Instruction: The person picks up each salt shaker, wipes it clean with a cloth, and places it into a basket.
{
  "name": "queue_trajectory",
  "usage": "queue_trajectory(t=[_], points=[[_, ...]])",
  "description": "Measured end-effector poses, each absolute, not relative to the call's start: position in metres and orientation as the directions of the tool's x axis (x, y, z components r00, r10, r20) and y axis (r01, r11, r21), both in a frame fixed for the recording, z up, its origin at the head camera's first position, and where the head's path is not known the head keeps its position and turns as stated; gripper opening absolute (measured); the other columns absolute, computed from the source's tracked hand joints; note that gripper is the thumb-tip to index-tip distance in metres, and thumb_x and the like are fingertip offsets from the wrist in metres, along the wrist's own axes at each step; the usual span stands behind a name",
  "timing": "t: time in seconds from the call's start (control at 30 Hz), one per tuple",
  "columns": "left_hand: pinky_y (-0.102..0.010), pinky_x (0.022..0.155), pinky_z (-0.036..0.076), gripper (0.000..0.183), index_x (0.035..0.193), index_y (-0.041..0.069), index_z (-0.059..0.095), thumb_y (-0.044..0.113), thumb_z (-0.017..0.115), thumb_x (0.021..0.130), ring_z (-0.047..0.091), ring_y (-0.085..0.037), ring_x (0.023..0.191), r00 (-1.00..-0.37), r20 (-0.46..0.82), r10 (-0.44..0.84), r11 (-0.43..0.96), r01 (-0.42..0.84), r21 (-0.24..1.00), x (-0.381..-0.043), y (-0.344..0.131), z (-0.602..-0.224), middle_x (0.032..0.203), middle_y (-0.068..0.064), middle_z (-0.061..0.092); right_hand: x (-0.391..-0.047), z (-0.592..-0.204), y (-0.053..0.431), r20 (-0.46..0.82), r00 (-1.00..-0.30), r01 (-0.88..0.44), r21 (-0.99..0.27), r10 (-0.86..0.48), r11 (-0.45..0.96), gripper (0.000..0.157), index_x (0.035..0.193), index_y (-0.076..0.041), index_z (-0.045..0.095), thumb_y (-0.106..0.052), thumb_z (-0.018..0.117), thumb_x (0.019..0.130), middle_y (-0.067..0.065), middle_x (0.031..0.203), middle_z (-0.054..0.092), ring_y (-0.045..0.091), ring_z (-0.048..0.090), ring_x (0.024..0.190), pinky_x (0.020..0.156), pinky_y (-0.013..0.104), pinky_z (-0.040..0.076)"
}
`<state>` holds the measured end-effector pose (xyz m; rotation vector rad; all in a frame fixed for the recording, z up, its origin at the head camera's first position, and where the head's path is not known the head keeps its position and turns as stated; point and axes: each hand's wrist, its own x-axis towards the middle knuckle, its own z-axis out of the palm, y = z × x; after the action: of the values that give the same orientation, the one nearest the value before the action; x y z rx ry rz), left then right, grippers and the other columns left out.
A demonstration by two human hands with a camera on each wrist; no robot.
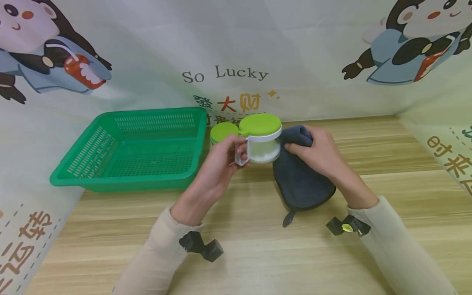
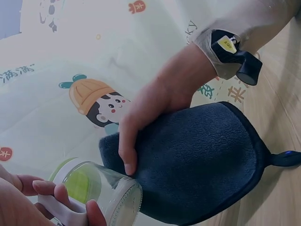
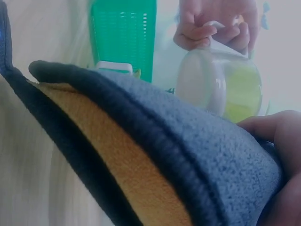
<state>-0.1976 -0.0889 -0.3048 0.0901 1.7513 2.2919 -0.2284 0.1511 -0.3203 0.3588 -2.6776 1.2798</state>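
Note:
My left hand [image 1: 217,166] grips the white handle of a clear jar with a lime-green lid [image 1: 260,125], raised over the table. In the left wrist view the jar [image 2: 124,200] is tilted and looks see-through. A folded dark blue-grey cloth [image 1: 303,180] hangs from my right hand [image 1: 324,151], pinched between thumb and fingers at its upper end. The cloth lies against or very near the jar's right side. In the right wrist view the cloth [image 3: 188,136] shows an orange inner side. A second green-lidded jar [image 1: 224,131] stands behind my left hand, partly hidden.
A green plastic basket [image 1: 129,183] with slotted walls stands at the left on the wood-grain table [image 1: 250,254]. Behind the table rises a printed white backdrop [image 1: 309,53]. A dark loop [image 1: 289,219] dangles from the cloth's lower corner.

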Motion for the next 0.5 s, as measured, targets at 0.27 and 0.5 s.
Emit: queue_trajectory(t=[0.27,0.5], points=[[-0.035,0.086,0.041,0.025,0.081,0.012,0.043,0.021,0.050,0.103,0.044,-0.015,0.078,-0.969,-0.106,0.222,-0.230,-0.158,0.960,-0.200,-0.087,-0.307,0.077,0.002,0.042,-0.207,-0.298,0.151,0.297,-0.947,-0.310,-0.754,-0.120,0.580,0.032,0.116,-0.007,0.070,-0.029,0.073,0.093,0.014,0.107,0.072,0.023,0.063,0.092,0.081,0.036,0.051],[-0.034,0.084,0.041,0.027,0.078,0.012,0.043,0.021,0.050,0.102,0.044,-0.016,0.078,-0.972,-0.102,0.214,-0.235,-0.152,0.960,-0.198,-0.087,-0.304,0.076,0.001,0.043,-0.208,-0.299,0.149,0.308,-0.938,-0.339,-0.726,-0.159,0.598,0.030,0.117,-0.008,0.070,-0.025,0.074,0.093,0.014,0.108,0.073,0.025,0.065,0.093,0.081,0.038,0.051]])
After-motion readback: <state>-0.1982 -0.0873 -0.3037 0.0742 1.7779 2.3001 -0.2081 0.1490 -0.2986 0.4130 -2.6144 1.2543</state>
